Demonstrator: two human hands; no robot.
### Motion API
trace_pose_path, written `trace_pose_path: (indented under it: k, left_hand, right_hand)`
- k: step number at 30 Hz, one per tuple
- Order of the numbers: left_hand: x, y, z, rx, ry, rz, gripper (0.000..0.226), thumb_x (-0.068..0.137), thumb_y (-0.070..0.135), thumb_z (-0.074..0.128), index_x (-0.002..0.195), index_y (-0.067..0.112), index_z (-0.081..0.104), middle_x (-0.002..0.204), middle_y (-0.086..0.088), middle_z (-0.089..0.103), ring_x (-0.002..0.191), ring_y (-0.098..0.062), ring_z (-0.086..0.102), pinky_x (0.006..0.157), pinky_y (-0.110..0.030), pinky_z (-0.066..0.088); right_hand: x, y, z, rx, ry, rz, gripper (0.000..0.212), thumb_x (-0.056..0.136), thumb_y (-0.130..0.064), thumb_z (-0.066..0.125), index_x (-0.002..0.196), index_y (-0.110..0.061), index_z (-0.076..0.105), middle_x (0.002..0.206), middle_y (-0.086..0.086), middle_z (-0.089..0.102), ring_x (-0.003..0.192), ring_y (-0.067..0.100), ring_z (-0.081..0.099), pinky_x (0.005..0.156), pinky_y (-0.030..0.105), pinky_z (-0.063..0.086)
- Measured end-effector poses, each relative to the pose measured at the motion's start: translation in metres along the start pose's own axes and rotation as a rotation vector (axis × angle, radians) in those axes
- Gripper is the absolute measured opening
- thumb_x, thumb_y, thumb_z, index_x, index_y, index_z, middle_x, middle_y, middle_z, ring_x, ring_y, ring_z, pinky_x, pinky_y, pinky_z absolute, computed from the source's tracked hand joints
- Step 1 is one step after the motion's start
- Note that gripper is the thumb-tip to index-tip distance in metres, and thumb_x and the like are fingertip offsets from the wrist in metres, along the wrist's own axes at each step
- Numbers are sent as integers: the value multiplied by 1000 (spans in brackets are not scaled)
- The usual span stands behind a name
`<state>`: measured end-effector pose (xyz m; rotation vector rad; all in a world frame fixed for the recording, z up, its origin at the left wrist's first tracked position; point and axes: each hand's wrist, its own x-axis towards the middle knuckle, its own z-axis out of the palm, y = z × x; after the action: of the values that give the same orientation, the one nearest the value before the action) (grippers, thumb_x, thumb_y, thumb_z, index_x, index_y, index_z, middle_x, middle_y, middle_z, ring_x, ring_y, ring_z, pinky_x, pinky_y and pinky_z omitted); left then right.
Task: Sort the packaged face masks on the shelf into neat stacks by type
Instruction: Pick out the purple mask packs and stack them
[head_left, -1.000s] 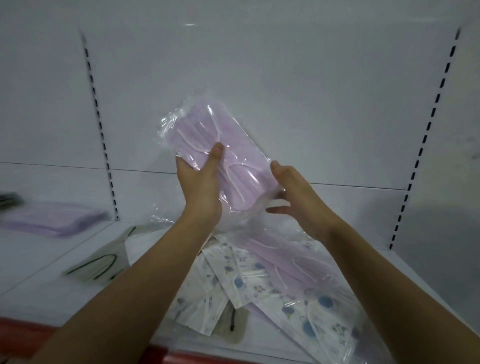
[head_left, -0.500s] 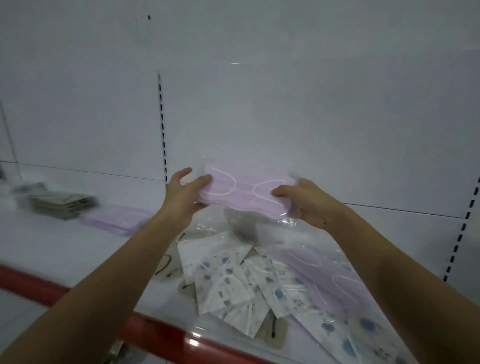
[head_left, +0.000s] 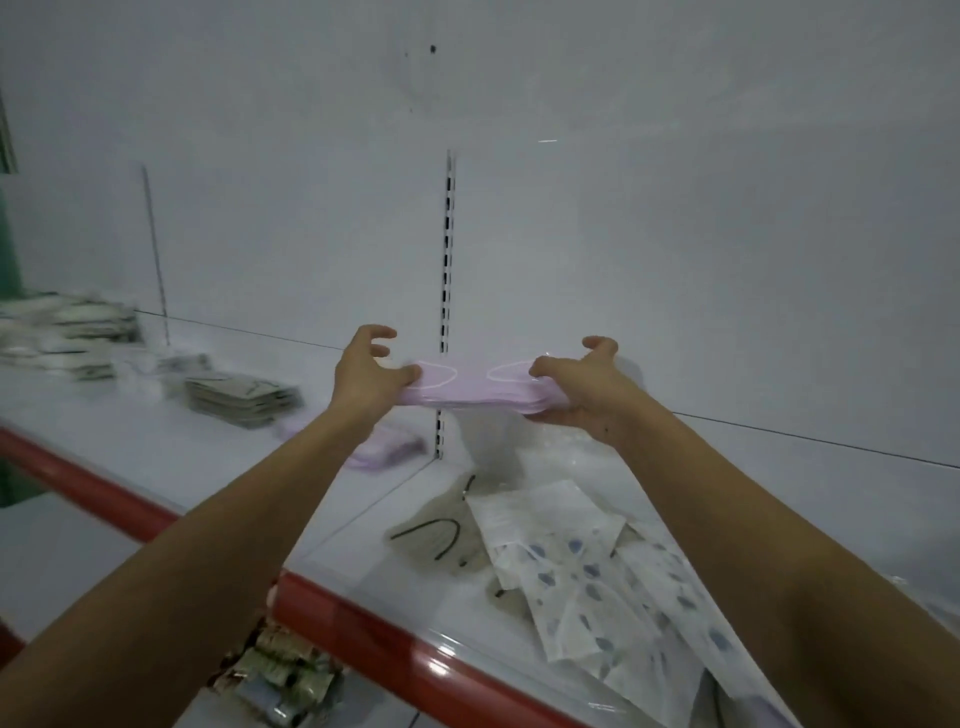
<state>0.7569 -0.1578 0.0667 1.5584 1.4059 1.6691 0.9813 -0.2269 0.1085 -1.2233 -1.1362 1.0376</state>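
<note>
Above white shelf (head_left: 156, 447), left hand (head_left: 363, 376) and right hand (head_left: 576, 387) pinch flat lilac mask pack (head_left: 470, 389).

dim, flat bluish light | glare on red shelf edge (head_left: 436, 667) | blurred left stacks (head_left: 67, 338)

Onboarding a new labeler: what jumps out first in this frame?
The two hands, left hand and right hand, hold a flat lilac mask pack level between them, mid-frame above the white shelf. Below right lies a loose jumble of blue-patterned white packs; left of the hands sit a grey stack and a lilac stack.
</note>
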Motion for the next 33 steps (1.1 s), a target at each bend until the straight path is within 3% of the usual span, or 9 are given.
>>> trace_pose_path:
  k: [6,11,15,17,19,23,28,30,33]
  left_hand:
    - [58,-37,-60,109,40,55,15,91,10,64,103,10,73,114,-7,66,81,-14,61,45,-5,43]
    - [102,-90,-117,103,-286,1,24,94,29,66,106,9,73,82,6,65,56,-3,57,46,-24,47]
    - [141,-145,-154,401,-639,90,68,71,69,69,124,26,67,125,13,60,114,-11,57,99,-33,45]
    - [159,-163,-157,535,-734,157,98,57,85,61,134,25,60,137,10,51,126,-12,47,108,-32,34]
    - [173,-169,-151,604,-828,210,92,67,78,62,141,24,53,145,4,47,133,-14,43,110,-28,31]
    - [198,-176,-140,689,-916,371,69,85,60,64,146,33,45,148,4,45,137,-16,39,110,-27,29]
    - [208,-193,-133,579,-1022,506,97,53,101,42,136,51,49,142,26,46,132,2,41,116,-31,32]
    - [211,-198,-127,545,-1039,542,92,57,100,39,135,52,50,144,24,47,132,1,43,115,-32,35]
    - [213,-207,-118,553,-1024,613,83,68,89,41,139,47,49,147,19,45,134,-3,43,115,-31,34]
  right_hand:
    - [36,23,98,60,-38,-76,45,85,14,59,123,-7,47,116,16,44,88,28,61,63,32,62]
    - [72,61,167,78,7,-31,21,85,14,62,101,1,56,102,18,51,94,32,61,69,31,62]
    - [88,94,209,-59,-9,29,16,85,9,66,91,-2,57,92,15,45,88,27,59,72,26,62]
    - [99,100,221,-190,-26,67,14,84,2,70,87,-1,57,88,15,47,84,24,62,86,33,60]
    - [108,99,226,-259,-52,116,19,83,-4,75,80,3,58,78,13,53,80,20,67,96,39,56]
    - [111,90,237,-396,-40,215,72,77,-13,84,134,10,48,112,15,65,102,29,71,102,42,51]
    - [101,97,245,-1036,30,115,85,73,-42,85,144,-28,40,146,5,32,131,27,40,105,35,38]
    - [101,100,248,-1106,54,-4,94,74,-42,84,150,-32,30,156,0,10,144,25,17,113,40,28]
    - [102,105,247,-1090,15,-107,85,74,-43,83,145,-33,39,156,-5,17,145,18,18,112,34,26]
